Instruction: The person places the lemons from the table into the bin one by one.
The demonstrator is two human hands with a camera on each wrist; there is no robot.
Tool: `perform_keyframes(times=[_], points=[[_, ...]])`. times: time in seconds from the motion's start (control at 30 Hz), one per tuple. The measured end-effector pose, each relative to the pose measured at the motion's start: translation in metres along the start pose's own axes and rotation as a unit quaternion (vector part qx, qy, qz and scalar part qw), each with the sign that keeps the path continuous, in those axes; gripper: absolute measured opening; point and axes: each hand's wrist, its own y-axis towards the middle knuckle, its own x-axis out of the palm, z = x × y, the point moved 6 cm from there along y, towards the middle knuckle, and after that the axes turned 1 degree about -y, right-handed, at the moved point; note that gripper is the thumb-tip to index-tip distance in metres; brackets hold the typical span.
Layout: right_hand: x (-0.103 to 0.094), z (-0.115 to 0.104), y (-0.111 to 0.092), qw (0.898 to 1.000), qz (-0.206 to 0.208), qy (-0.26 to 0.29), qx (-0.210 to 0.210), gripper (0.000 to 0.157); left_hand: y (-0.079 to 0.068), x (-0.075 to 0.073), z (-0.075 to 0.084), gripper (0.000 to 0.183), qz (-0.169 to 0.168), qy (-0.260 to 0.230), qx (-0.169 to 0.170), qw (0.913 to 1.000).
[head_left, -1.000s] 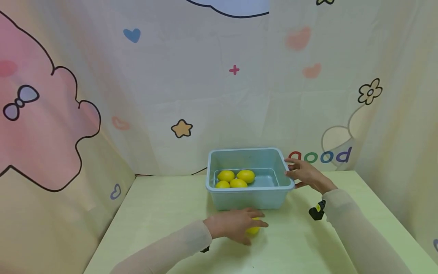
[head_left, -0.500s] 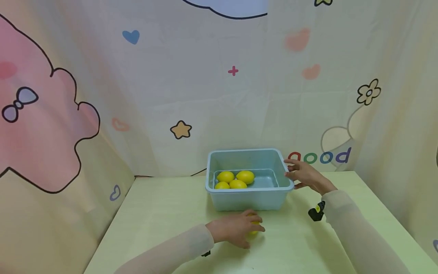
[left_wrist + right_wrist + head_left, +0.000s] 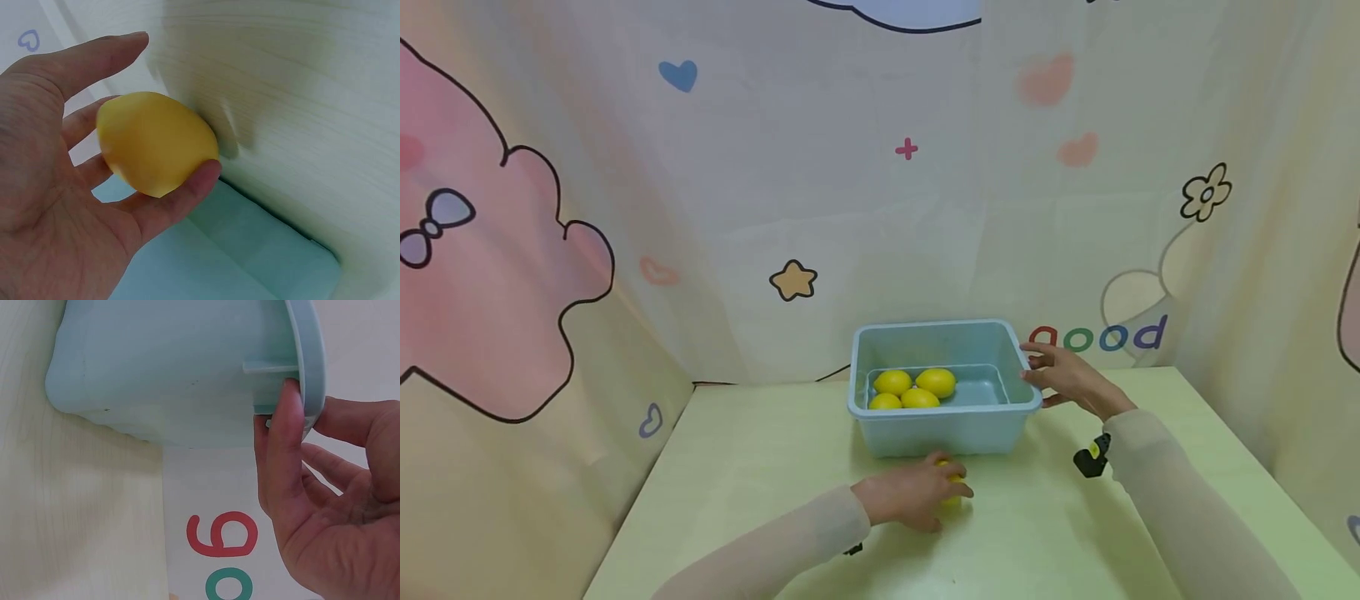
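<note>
My left hand (image 3: 906, 496) is low over the table in front of a light blue plastic bin (image 3: 943, 433). Its fingers curl around a yellow lemon (image 3: 156, 144), while the thumb stands apart from it in the left wrist view. From the head view, the hand covers much of that lemon. My right hand (image 3: 1071, 379) grips the rim at the bin's right end, thumb on one side and fingers tucked under the lip (image 3: 309, 362) on the other. Inside the bin, several lemons (image 3: 920, 398) lie grouped toward the left.
The bin stands on a pale wood-grain table (image 3: 760, 450) near its back edge. A printed curtain (image 3: 737, 167) hangs behind and along both sides. Small black devices, one (image 3: 1092, 458) at the right wrist, hang below the sleeves.
The left hand's fingers have curled more closely around the lemon. My right hand keeps its grip on the rim, and the bin and its lemons stay put.
</note>
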Motion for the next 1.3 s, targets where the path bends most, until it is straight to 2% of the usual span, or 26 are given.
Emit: perform_keyframes(times=[0.3, 0.73, 1.0, 1.17, 1.3], points=[[-0.001, 0.001, 0.001, 1.0, -0.007, 0.001, 0.002, 0.075, -0.003, 0.006, -0.003, 0.057, -0.033, -0.028, -0.029, 0.9986], [-0.002, -0.001, 0.001, 1.0, -0.011, 0.01, 0.005, 0.074, -0.001, 0.012, -0.007, 0.055, -0.033, -0.047, -0.065, 0.9962], [0.001, 0.001, 0.001, 1.0, -0.009, 0.01, 0.007, 0.075, 0.0, 0.014, -0.004, 0.037, -0.031, -0.035, -0.059, 0.9972], [0.001, 0.002, 0.0, 1.0, -0.007, 0.005, 0.004, 0.076, -0.003, 0.015, -0.004, 0.035, -0.035, -0.053, -0.042, 0.9971], [0.0, 0.003, 0.002, 1.0, -0.004, 0.005, 0.005, 0.077, -0.004, 0.015, -0.004, 0.037, -0.035, -0.071, -0.043, 0.996]])
